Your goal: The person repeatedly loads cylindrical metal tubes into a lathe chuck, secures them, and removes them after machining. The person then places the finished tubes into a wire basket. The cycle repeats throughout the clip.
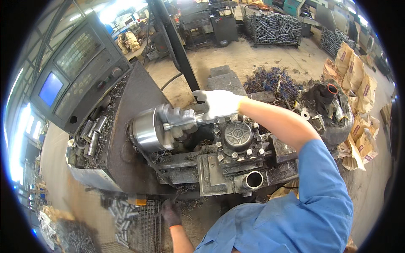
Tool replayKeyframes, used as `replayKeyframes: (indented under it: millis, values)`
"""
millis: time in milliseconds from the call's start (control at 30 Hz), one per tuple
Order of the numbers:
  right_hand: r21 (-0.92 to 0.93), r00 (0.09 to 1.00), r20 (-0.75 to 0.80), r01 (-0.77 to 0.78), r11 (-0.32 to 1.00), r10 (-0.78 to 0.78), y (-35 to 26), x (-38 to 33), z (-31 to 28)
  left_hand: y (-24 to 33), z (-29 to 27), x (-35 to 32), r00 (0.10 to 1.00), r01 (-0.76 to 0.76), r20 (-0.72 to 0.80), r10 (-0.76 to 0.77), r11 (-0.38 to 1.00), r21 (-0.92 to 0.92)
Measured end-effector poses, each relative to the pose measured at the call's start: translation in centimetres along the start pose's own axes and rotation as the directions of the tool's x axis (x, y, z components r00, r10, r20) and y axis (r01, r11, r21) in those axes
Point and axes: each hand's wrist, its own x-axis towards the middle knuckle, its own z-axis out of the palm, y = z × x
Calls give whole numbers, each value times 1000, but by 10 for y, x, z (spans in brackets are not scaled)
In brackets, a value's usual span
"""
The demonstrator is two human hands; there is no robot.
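Nearest: blue work-shirt sleeve [312, 189], bottom right. Then left to right. Far left, grey control panel w/ small blue screen [50, 88], unlit keys beside it. Below, wire-mesh basket of short grey metal tubes [122, 219]. Left hand [171, 213] in dark glove, low by basket edge, fingers curled on a thin dark rod or hook; grip looks clenched, hard to tell exactly. Centre: shiny steel round lathe chuck [147, 130], w/ bright metal cylindrical workpiece [181, 122] seated in its jaws, poking right toward grey tool turret w/ bolts [236, 143]. Right hand [219, 103] in white cotton glove, fingers clenched around workpiece end/handle just right of chuck. Best handled by pushing part in square, fully seated, keeping glove away from jaws, sleeve away from swarf. Workpiece: smooth, silvery, stepped, approx horizontal. Far right: brown paper sacks [358, 80].
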Motion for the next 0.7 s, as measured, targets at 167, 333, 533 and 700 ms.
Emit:
replayKeyframes:
  millis: [167,333,533,700]
  values:
    - [-131,808,566,-107,986,162,51,68,54,24,62,-61,984,-38,179,22,995,89]
    - [-674,805,-7,-442,592,593,147,15,-90,43,4,-80,983,178,-90,-161,952,247]
    - [14,897,389,-235,972,211,67,51,-51,125,83,-3,833,-547,370,412,505,668]
    - [-258,866,487,25,966,108,3,78,52,253,239,74,547,-833,598,586,448,324]
